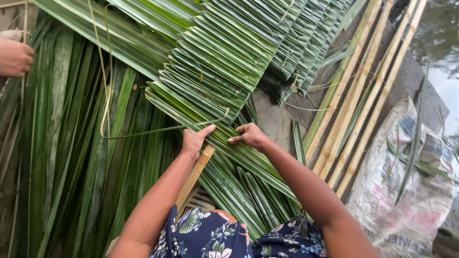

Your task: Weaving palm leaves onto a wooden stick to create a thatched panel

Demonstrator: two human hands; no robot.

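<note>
My left hand presses on a folded green palm leaf that lies over a pale wooden slat. My right hand pinches the same leaf just to the right, fingers bent on its edge. A thin leaf strip runs left from between my hands and curls upward. Beyond my hands lies a woven panel of overlapping folded leaves.
Loose long palm leaves lie at the left. Several bamboo poles lie diagonally at the right beside a crumpled woven sack. Another person's hand is at the upper left edge. Water shows at the top right.
</note>
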